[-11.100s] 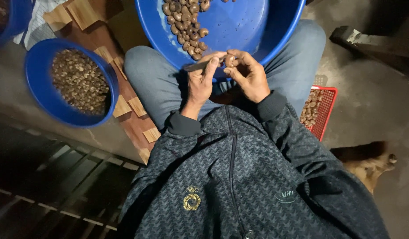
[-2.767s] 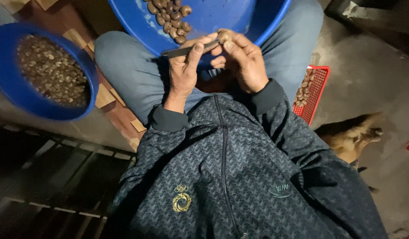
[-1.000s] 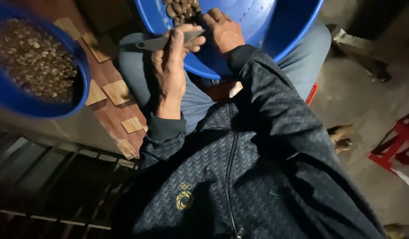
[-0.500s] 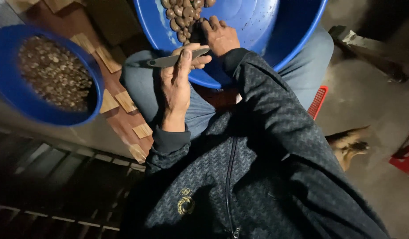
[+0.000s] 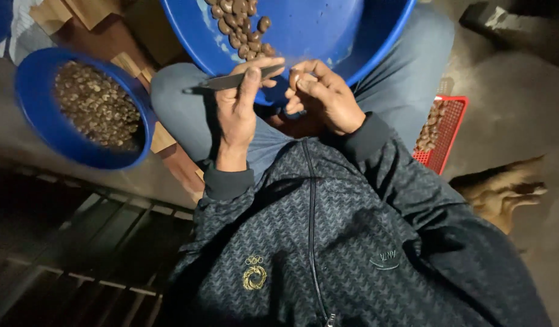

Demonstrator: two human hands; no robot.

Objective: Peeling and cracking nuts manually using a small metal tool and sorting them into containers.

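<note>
Steel knife (image 5: 234, 79): gripped in the left hand (image 5: 238, 109), blade held level over the lap.
Right hand (image 5: 322, 94): fingers closed on a small nut, mostly hidden.
Blue basin (image 5: 352, 36): rested on the knees, brown nuts (image 5: 240, 27) inside.
Red basket (image 5: 446, 133): beside the right leg.

nuts (image 5: 240, 27) in basin (image 5: 358, 36) on lap, bowl (image 5: 34, 115) left, basket (image 5: 452, 130) right

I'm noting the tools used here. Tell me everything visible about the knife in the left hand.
The knife is a slim, flat, grey strip that looks like dull metal, with no separate handle to be seen. It lies nearly level, slightly tilted, above the lap at the near rim of the big blue basin. The left hand pinches its right end between thumb and fingers; the free end juts leftward over the knee.
</note>
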